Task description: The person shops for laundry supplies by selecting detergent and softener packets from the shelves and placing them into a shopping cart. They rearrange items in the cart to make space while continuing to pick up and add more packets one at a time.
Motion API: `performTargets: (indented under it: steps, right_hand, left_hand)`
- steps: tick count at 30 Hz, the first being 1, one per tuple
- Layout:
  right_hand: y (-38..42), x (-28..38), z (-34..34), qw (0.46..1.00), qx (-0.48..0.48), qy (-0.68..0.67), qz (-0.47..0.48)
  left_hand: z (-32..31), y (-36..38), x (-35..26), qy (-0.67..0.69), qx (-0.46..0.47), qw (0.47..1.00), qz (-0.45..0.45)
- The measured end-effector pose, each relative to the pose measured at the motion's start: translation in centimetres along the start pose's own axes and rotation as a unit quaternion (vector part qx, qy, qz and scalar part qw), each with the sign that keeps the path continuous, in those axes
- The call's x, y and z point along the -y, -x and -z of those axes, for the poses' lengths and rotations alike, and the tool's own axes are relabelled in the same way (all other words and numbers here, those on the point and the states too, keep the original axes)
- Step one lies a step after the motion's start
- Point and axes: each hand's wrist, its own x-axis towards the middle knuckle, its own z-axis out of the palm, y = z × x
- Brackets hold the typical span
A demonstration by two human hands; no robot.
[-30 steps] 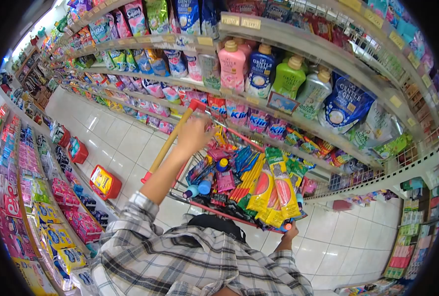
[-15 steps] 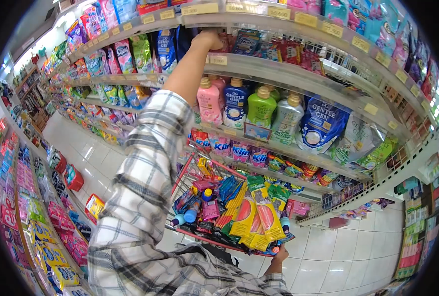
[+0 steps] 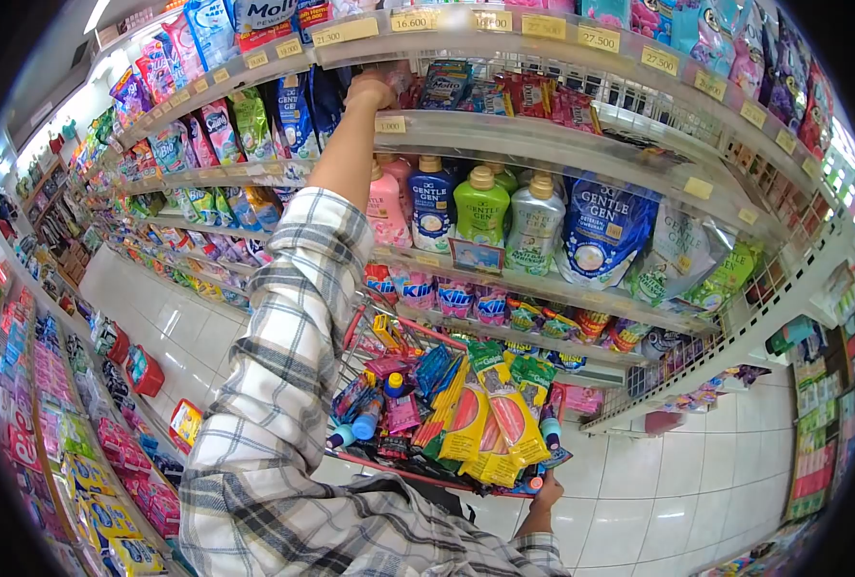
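Note:
My left hand (image 3: 374, 88) reaches onto the second shelf from the top, at the red sachets (image 3: 404, 85). Its fingers are partly hidden among the packets, so I cannot tell whether they grip one. Beside it lie blue Molto sachets (image 3: 444, 85) and more red sachets (image 3: 533, 94). Low in front of me, my right hand (image 3: 546, 492) is closed on the red handle at the near right corner of a shopping cart (image 3: 403, 469). Piled in the cart are yellow packets with pink scrubbers (image 3: 466, 423), blue packets (image 3: 437, 370), a blue-capped bottle (image 3: 365, 423) and pink packs.
Under the reached shelf stand Gentle Gen bottles (image 3: 483, 207) and a large blue pouch (image 3: 605, 231). So Klin packs (image 3: 452, 296) line the shelf below. Another stocked shelf (image 3: 91, 471) runs along the left, with red baskets (image 3: 145, 370) on the tiled floor (image 3: 629, 490).
The view has shifted slightly, so the shelves appear a little further left. My left hand stays among the sachets, and my right hand stays at the cart.

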Motion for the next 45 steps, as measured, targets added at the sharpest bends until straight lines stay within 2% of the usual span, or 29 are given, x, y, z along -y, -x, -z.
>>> performTargets:
  steps: [3, 7, 9, 11, 13, 15, 16, 17, 18, 20, 22, 24, 26, 28, 31, 32, 35, 38, 41, 45]
  right_hand:
    - [0.7, 0.8, -0.1, 1.000, 0.001, -0.003, 0.003]
    - [0.2, 0.6, -0.3, 1.000, 0.007, -0.014, 0.013]
    - [0.2, 0.3, -0.3, 1.000, 0.005, -0.025, 0.018]
    - [0.9, 1.1, -0.7, 1.000, 0.004, -0.008, 0.024]
    - [0.9, 0.9, -0.4, 0.999, 0.016, 0.019, 0.034]
    - [0.9, 0.6, -0.2, 0.999, 0.014, 0.029, 0.040]
    - [0.9, 0.7, -0.1, 0.998, 0.018, 0.044, 0.037]
    - [0.5, 0.2, -0.2, 1.000, 0.017, -0.004, 0.020]
    - [0.4, 0.1, -0.2, 1.000, 0.016, -0.002, 0.010]
    - [1.0, 0.9, -0.4, 1.000, 0.020, 0.022, 0.010]
    - [1.3, 1.1, 0.0, 0.999, 0.022, 0.025, -0.002]
    - [1.1, 1.1, -0.2, 1.000, 0.028, 0.009, -0.008]
    - [1.2, 1.1, -0.5, 1.000, 0.020, 0.011, -0.013]
    - [1.3, 1.4, -0.4, 1.000, 0.015, 0.017, -0.020]
    - [1.6, 1.5, -0.5, 0.999, 0.018, 0.019, -0.033]
    - [1.3, 1.3, -0.4, 0.999, 0.021, 0.018, -0.034]
    - [0.8, 1.0, -0.1, 0.999, 0.019, 0.023, -0.028]
    - [1.0, 1.1, -0.2, 0.999, 0.018, 0.035, -0.019]
    - [1.1, 1.3, -0.3, 0.999, 0.013, 0.038, -0.024]
    - [1.1, 1.4, -0.4, 0.999, 0.020, 0.031, -0.030]
  left_hand:
    - [0.0, 1.2, 0.3, 0.023, -0.080, 0.992, -0.099]
    - [0.3, 2.6, 1.0, 0.003, -0.133, 0.969, -0.207]
    - [1.3, 5.7, 1.6, 0.043, -0.216, 0.931, -0.292]
    - [1.6, 7.8, 2.9, 0.073, -0.310, 0.864, -0.389]
    - [2.7, 11.4, 4.3, 0.056, -0.376, 0.829, -0.409]
    - [3.5, 15.5, 5.9, 0.096, -0.372, 0.820, -0.425]
    - [3.0, 17.2, 7.5, 0.123, -0.330, 0.838, -0.417]
    - [2.5, 18.8, 9.3, 0.149, -0.291, 0.854, -0.406]
    - [1.6, 20.9, 11.3, 0.150, -0.223, 0.887, -0.375]
    - [-0.2, 26.5, 15.0, 0.155, -0.081, 0.936, -0.305]
    - [-2.3, 31.8, 17.4, 0.172, 0.067, 0.963, -0.196]
    - [-9.1, 35.3, 22.4, 0.150, 0.034, 0.962, -0.226]
    - [-12.6, 39.2, 24.8, 0.111, 0.135, 0.974, -0.147]
    - [-16.3, 42.3, 26.9, 0.065, 0.178, 0.971, -0.145]
    - [-20.7, 45.6, 28.8, 0.021, 0.142, 0.985, -0.092]
    - [-20.3, 46.3, 28.4, 0.010, 0.138, 0.986, -0.099]
    - [-19.6, 47.2, 27.3, -0.022, 0.127, 0.991, -0.043]
    - [-19.1, 47.2, 27.1, -0.042, 0.124, 0.991, -0.041]
    - [-18.3, 47.1, 26.9, 0.000, 0.113, 0.993, -0.046]
    - [-17.8, 47.3, 26.8, -0.046, 0.128, 0.990, -0.042]
